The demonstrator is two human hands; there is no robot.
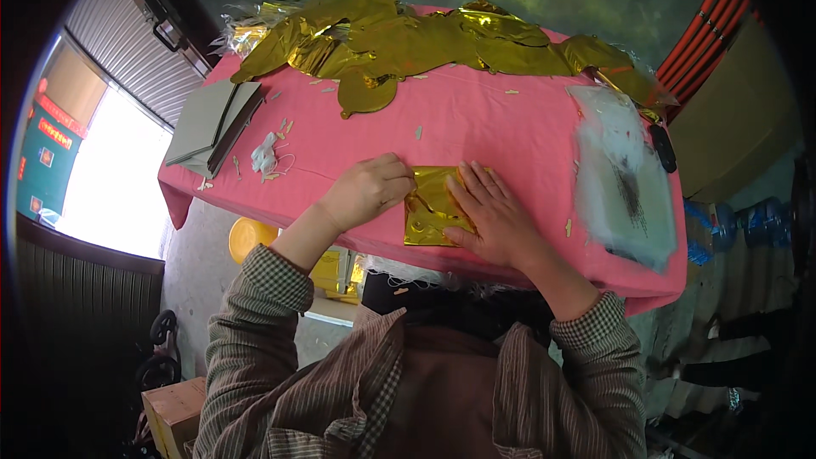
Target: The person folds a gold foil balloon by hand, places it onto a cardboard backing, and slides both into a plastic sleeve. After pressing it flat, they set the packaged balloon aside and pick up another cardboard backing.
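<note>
We had the gold foil folded into a rough square, lying on the pink cloth near the table's front edge, between both hands. Left hand: fingers curled narrow at the foil's left edge; we couldn't tell if they gripped it. Right hand: spread wide, palm down, fingers and thumb on the foil's right side, nothing clasped. Flat gold balloons lay along the far edge, grey boards and white string left, clear plastic right.
</note>
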